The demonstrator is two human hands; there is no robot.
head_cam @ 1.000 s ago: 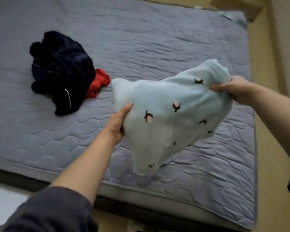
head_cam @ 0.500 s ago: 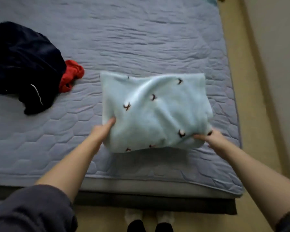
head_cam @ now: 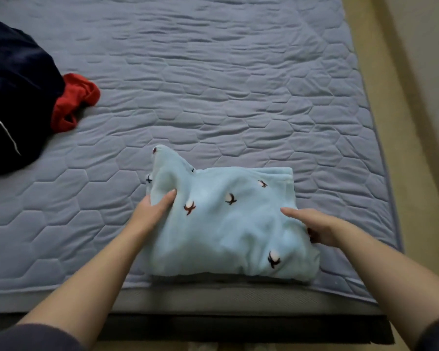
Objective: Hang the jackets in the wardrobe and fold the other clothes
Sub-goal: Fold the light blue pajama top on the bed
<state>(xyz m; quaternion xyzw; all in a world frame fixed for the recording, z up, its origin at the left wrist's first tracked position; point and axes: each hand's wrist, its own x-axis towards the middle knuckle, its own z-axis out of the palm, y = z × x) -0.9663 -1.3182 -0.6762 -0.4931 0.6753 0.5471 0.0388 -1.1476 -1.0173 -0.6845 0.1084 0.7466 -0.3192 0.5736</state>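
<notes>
The soft light blue cloth with small dark marks [head_cam: 226, 224] is held at its left edge by the left hand [head_cam: 151, 211] and at its right edge by the right hand [head_cam: 322, 229]. It lies folded, lower middle, on the grey quilted bed [head_cam: 238, 97]. A dark navy garment [head_cam: 15, 97] and a red cloth [head_cam: 74, 102], upper left, are not yet done.

2 dark grey sleeves [head_cam: 31, 336]

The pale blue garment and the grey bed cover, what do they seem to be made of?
The pale blue garment looks like soft fleece or plush: matte fuzzy surface, thick rounded folds. The grey bed cover seems quilted fabric, smooth and matte, with stitched hexagons and puffy wrinkles. Exact fibres cannot be told.
</notes>
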